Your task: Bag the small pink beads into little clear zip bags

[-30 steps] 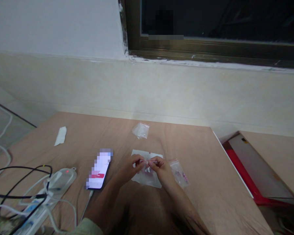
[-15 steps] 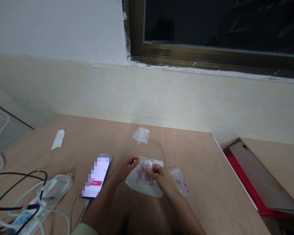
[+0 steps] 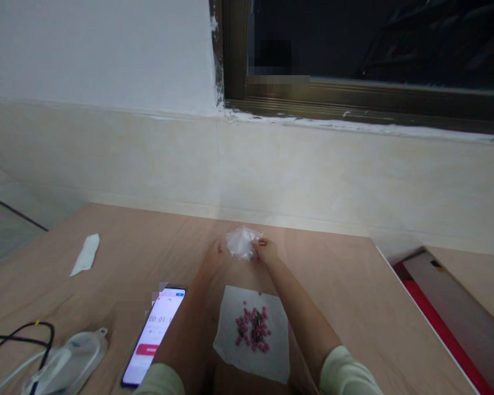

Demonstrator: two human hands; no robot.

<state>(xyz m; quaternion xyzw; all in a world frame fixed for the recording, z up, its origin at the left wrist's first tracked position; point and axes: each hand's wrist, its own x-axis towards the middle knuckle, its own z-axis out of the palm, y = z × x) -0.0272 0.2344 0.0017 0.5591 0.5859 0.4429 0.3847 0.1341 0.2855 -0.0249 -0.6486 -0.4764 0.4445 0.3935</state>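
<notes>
At the far side of the table, my right hand point(image 3: 267, 250) pinches the right edge of a clear plastic bag point(image 3: 243, 243). My left hand point(image 3: 216, 251) is closed at the bag's left edge, its fingers partly hidden and blurred. The bag looks crumpled and may be more than one layer. Between my forearms lies a white sheet of paper point(image 3: 230, 351), with a loose cluster of small pink beads point(image 3: 255, 329) and some darker bits on it. A few beads sit apart near its upper edge.
A lit phone point(image 3: 148, 340) showing a timer lies beside my left forearm. A power strip point(image 3: 72, 359) with black and white cables is at the lower left. A white paper scrap point(image 3: 85, 255) lies at the back left. The wall and window rise behind the table.
Both hands have moved from above the paper to the bag at the back. The pink beads now show uncovered on the paper. The view has shifted slightly.
</notes>
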